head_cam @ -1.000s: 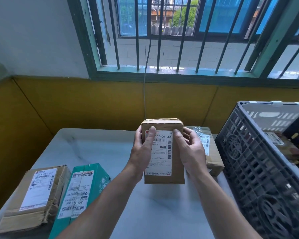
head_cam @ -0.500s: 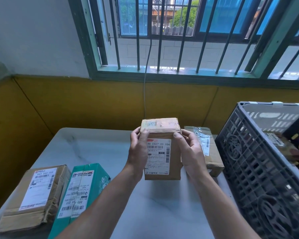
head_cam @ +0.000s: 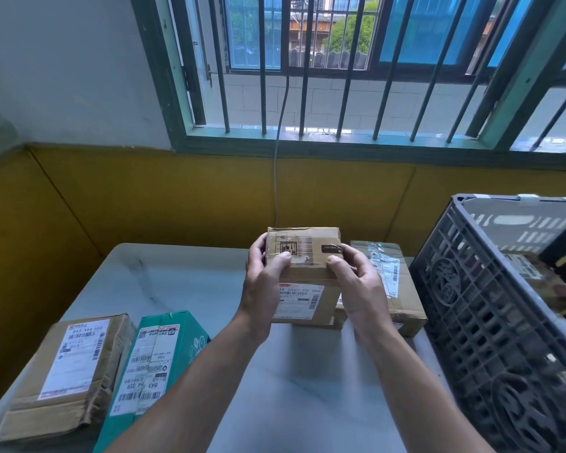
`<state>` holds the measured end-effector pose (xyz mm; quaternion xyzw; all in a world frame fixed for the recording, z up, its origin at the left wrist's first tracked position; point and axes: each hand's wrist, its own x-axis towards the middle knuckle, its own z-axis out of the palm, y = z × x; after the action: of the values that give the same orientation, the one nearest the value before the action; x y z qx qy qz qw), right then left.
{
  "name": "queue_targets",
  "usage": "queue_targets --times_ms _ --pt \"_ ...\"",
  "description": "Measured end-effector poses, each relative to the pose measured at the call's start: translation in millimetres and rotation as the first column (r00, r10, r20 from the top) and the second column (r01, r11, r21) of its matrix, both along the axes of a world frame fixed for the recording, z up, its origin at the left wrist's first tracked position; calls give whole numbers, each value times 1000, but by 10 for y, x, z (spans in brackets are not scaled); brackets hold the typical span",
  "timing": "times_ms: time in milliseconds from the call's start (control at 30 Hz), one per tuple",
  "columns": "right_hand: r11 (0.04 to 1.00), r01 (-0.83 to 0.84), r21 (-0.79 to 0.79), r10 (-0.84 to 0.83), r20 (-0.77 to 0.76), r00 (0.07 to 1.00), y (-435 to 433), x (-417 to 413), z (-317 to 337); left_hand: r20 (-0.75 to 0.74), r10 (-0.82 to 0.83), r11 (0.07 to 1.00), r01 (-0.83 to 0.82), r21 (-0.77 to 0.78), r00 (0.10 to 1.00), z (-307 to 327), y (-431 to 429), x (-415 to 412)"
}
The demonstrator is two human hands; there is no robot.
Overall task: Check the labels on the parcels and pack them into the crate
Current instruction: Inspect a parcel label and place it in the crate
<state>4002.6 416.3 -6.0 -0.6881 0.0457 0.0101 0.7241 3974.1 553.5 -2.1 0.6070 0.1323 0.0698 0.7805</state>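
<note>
Head view: both hands hold one small brown parcel [head_cam: 303, 276] over the far middle of the tabletop [head_cam: 183, 289], tipped so that its top face and its labelled face both show. The left hand [head_cam: 265, 282] wraps the parcel's left side, thumb pressed on the top face beside printed handling symbols, fingers curled behind. The right hand [head_cam: 360, 286] grips the right side the same way, thumb on the top face's near edge under a dark sticker. A white label [head_cam: 296, 300] with barcodes and a red corner stripe covers most of the face below the thumbs. Whether the parcel's lower edge touches the tabletop I cannot tell; its shadow lies on the surface just under it. Just behind the right hand, near the far right corner, lies a taped box [head_cam: 402, 289] with a white label on top, partly hidden by the wrist. At the near left corner lies a flat box [head_cam: 69, 374], label up, its cardboard creased. Touching its right side is a green box [head_cam: 157, 361], its labels reading upside down from here. Along the tabletop's right edge stands a dark grey lattice crate [head_cam: 490, 322], its open top toward the right; whether it stands on the table or beside it is unclear. Inside it one packed parcel [head_cam: 533, 273] with a white label shows above the rim. Behind the table run a yellow wall and a barred window [head_cam: 307, 76], from which a thin cable [head_cam: 276, 178] hangs.
</note>
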Motion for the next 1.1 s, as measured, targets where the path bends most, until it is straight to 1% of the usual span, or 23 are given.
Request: queue_targets --times_ms 300,500,633,767,933,1033,1100 --pt "1000 6 -7 -6 7 1000 23 18 11 39 -70 997 72 -40 997 39 58 -8" --pt "1000 17 12 -18 13 1000 38 -3 6 16 -48 995 49 -84 999 1 44 18" --pt "1000 8 20 -8 13 1000 58 -2 12 9 -27 999 27 -41 1000 -5 15 23" --pt "999 4 44 -4 7 1000 46 3 4 -26 -42 999 43 11 999 3 10 -8" --pt "997 20 78 -19 -8 1000 38 -3 -18 -37 -37 999 37 20 999 -28 32 -5" --pt "998 8 66 -10 22 1000 32 1 -40 -53 -33 998 36 56 998 -53 24 8" --pt "998 -3 65 1 33 999 33 0 -45 -83 -27 998 32 51 996 -46 2 20"
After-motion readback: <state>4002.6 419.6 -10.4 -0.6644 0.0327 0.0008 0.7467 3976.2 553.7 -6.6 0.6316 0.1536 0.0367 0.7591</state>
